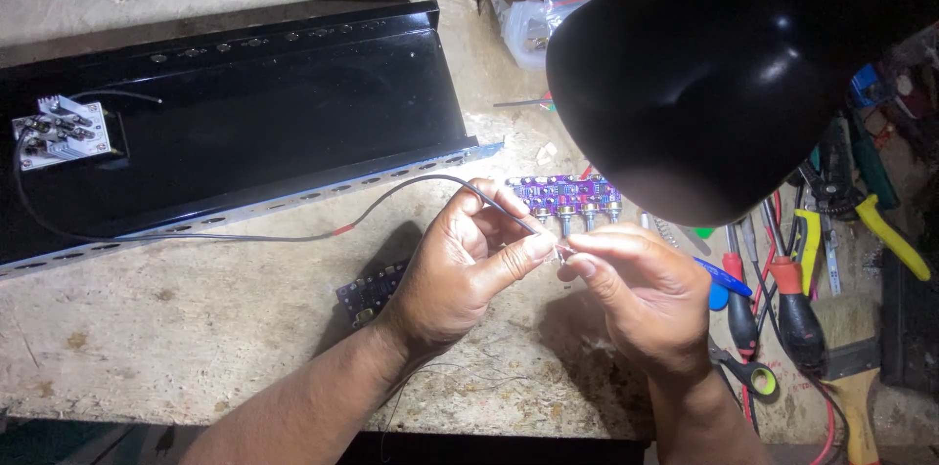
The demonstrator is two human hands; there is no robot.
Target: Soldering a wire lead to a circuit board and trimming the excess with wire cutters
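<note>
i saw the thin black insulated wire [411, 189] ending right between my two hands, its stripped tip pinched at the spot where my thumbs and forefingers met. my left hand [460, 265] was clenched around the wire's end, thumb pressed along it, while the rest of the wire ran away to the left over the bench, past a short red sleeve, toward the long black sheet-metal chassis [245, 103]. my right hand [641, 289] was pinched on the same tip from the other side, touching the left thumb. just beyond my fingertips lay the purple circuit board with a row of potentiometers [572, 196]. a small dark circuit board [370, 291] sat partly hidden under my left wrist. the glossy black dome lamp shade [714, 74] hung over the right side, with red-handled screwdrivers [797, 313] lying near my right hand.
</note>
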